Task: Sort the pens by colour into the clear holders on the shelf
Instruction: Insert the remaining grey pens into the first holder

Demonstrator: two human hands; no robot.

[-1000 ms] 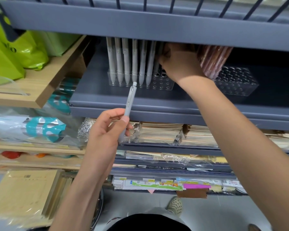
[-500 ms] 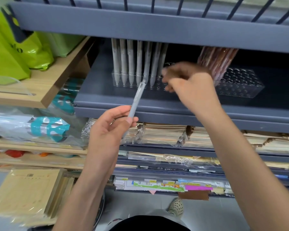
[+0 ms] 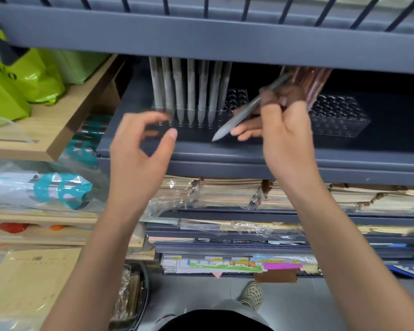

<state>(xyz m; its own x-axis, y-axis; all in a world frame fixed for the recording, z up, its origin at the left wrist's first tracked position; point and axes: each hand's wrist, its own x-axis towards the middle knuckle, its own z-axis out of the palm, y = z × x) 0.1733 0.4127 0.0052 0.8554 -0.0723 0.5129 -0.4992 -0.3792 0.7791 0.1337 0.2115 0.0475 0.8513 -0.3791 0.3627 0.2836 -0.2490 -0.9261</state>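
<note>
The grey pen (image 3: 239,115) is slanted at centre right of the frame, pinched by the fingers of the right hand (image 3: 285,132), in front of the clear holder (image 3: 237,97) with upright grey pens (image 3: 191,91). The left hand (image 3: 139,154), centre left, holds nothing, its fingers loosely spread.

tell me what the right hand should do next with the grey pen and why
Probably swing the grey pen in the right hand upright, tip down, and lower it into an empty hole at the right end of the left holder. The grey pens standing there match it, while the right holder has reddish pens.
</note>
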